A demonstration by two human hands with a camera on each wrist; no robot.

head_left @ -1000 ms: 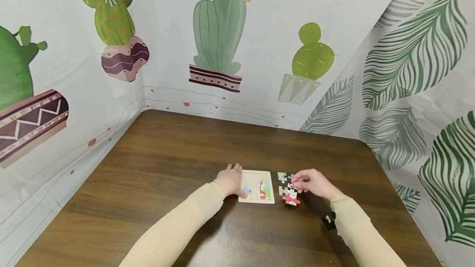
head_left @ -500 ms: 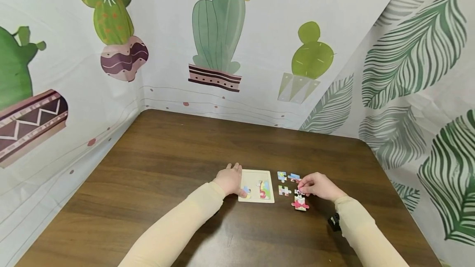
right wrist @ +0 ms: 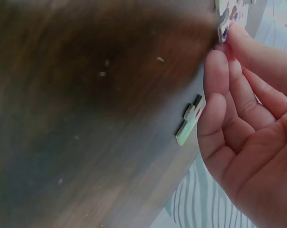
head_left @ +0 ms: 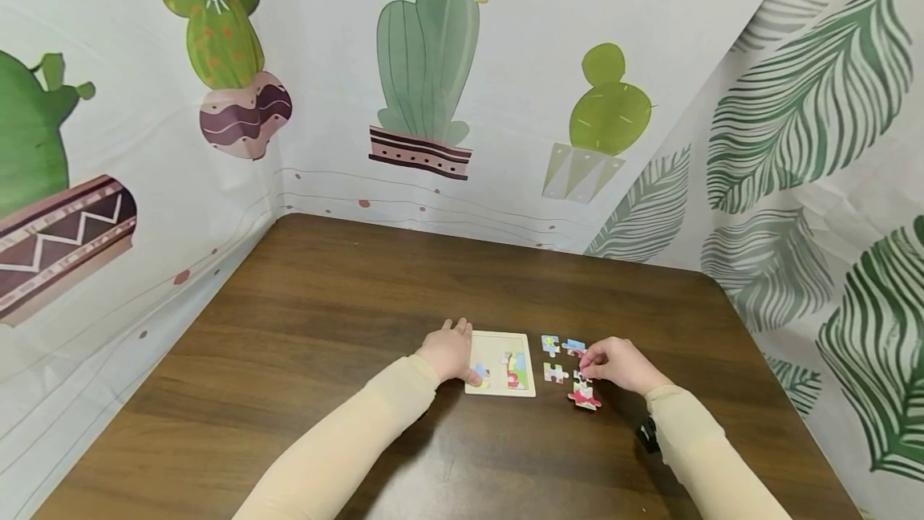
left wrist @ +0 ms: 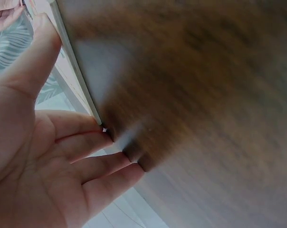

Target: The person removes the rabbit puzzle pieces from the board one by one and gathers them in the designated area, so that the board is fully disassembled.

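In the head view my left hand (head_left: 446, 353) rests at the left side of a pale puzzle tray (head_left: 498, 335). Its thumb lies over the tray, near a blue and yellow puzzle piece (head_left: 483, 375); the left wrist view shows straight fingers (left wrist: 103, 164) touching the table along the tray's edge. Colourful joined pieces (head_left: 516, 371) fill part of the tray's right side. My right hand (head_left: 622, 363) pinches the upper end of a white and red puzzle piece (head_left: 584, 397) between thumb and fingertips. The fingertips partly hide it; whether it is one piece or two joined, I cannot tell.
Loose pieces lie between tray and right hand: a blue one (head_left: 550, 344), another blue one (head_left: 574, 347) and a pinkish one (head_left: 555, 373). The brown table (head_left: 346, 287) meets a cloth wall printed with cacti and leaves behind.
My right hand has shifted right and slightly nearer with the white and red puzzle piece, drawing it away from the loose pieces. My left hand has stayed put on the tray.
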